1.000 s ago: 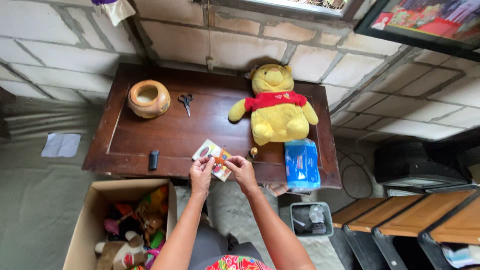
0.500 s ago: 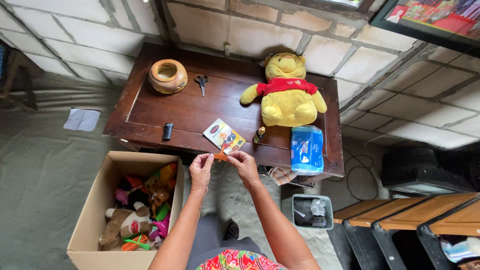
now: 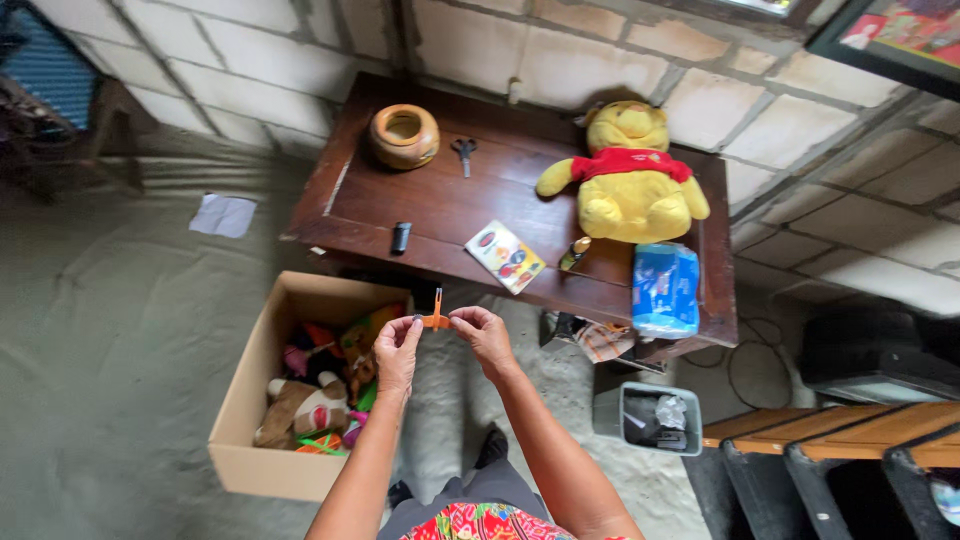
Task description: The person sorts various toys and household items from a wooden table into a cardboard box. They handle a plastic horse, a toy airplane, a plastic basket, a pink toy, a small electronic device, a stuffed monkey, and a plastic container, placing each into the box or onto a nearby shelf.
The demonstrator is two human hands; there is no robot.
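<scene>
Fingers of both hands pinch a small orange toy (image 3: 435, 318) near the flat colourful packet (image 3: 505, 256) on the table.

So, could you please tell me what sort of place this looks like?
Probably a room in a home, perhaps a storage or play corner: bare block walls, a dark wooden table with a yellow plush bear, and a cardboard box of toys on the floor.

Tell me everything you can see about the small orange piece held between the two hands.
The small orange plastic-looking piece is thin and cross-shaped: a short bar with a narrow dark-tipped stem pointing up. The left hand and right hand pinch the bar's ends with their fingers, holding it in the air, beside the open cardboard box of toys.
</scene>
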